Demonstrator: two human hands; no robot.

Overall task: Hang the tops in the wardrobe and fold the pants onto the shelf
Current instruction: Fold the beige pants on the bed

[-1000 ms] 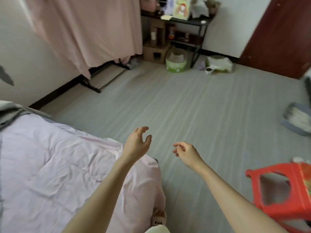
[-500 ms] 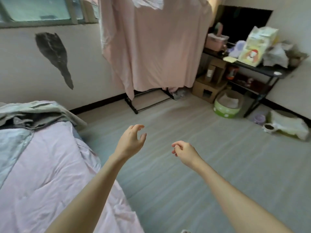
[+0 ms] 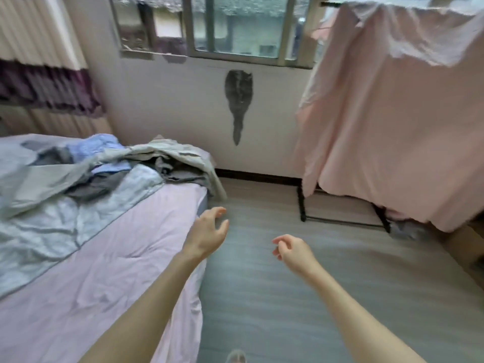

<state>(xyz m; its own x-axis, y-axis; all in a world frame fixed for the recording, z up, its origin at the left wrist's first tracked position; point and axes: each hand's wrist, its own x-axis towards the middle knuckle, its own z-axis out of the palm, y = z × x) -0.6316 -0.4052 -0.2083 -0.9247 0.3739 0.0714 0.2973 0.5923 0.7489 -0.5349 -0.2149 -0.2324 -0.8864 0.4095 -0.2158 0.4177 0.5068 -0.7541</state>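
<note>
A heap of clothes [image 3: 110,169] in grey, blue and pale green lies on the far end of the bed [image 3: 86,271], which has a lilac sheet. My left hand [image 3: 208,233] hovers over the bed's right edge, fingers loosely spread, holding nothing. My right hand [image 3: 294,250] hangs over the floor with fingers loosely curled and holds nothing. Both hands are well short of the clothes. No wardrobe or shelf is in view.
A pink sheet [image 3: 392,121] hangs over a black drying rack [image 3: 303,205] at the right. A window [image 3: 235,27] sits in the far wall, with a dark mark [image 3: 237,100] below it. A light blue quilt [image 3: 52,226] covers the bed's left. Grey floor [image 3: 314,297] stretches between bed and rack.
The view has swung left, from the shelf unit and door toward the window and the bed's far end, bringing the clothes heap into sight. Both hands keep their pose.
</note>
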